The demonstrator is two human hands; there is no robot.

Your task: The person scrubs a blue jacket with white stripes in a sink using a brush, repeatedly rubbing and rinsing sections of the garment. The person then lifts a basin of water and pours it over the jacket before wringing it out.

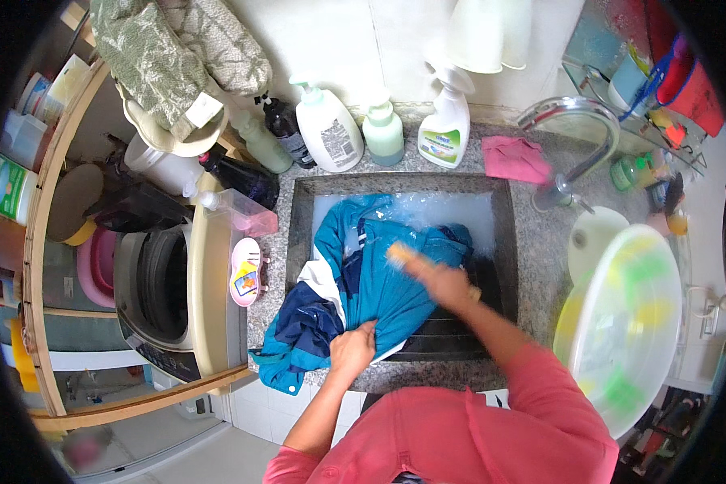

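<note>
A wet teal, navy and white garment (393,254) lies spread over the ribbed washboard slope (454,342) of a dark stone sink (511,260). Its far part reaches into cloudy, sudsy water (441,202), and its left part hangs over the near rim. My left hand (354,349) grips the fabric near the front edge. In my right hand (444,284) is a scrub brush (402,255), blurred by motion, over the middle of the garment. Its bristles are hard to make out.
Behind the sink stand pump bottles (330,130) and a spray bottle (444,127). A pink cloth (514,158) lies beside the chrome faucet (575,157). To the right leans a large plastic basin (629,327). A soap dish (246,272) and a washing machine (157,290) are at left.
</note>
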